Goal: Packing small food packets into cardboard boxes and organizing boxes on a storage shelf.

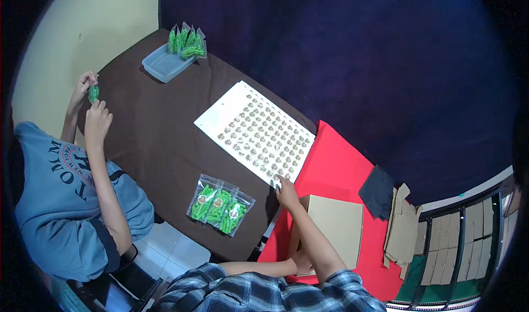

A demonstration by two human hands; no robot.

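A white sheet of small round printed stickers [266, 132] lies on the brown cloth in front of me. My right hand [287, 191] reaches to its near corner, fingertips touching the sheet by the last stickers. Whether a sticker is pinched there is too small to tell. Beneath my right forearm, my left hand [303, 261] rests at the near side of a cardboard box [337, 225]; its fingers are mostly hidden. Left of my right hand lie three clear zip bags [219, 204] of green sticks, side by side and slightly overlapping, each bearing a round sticker.
Across the brown-covered table [144, 146], a co-worker [74, 196] handles a small green bag [94, 93]. A plastic tub [167, 66] with several filled bags stands at the back. Red cloth [330, 159], a dark folded cloth [376, 192] and flattened cardboard [401, 225] lie rightward.
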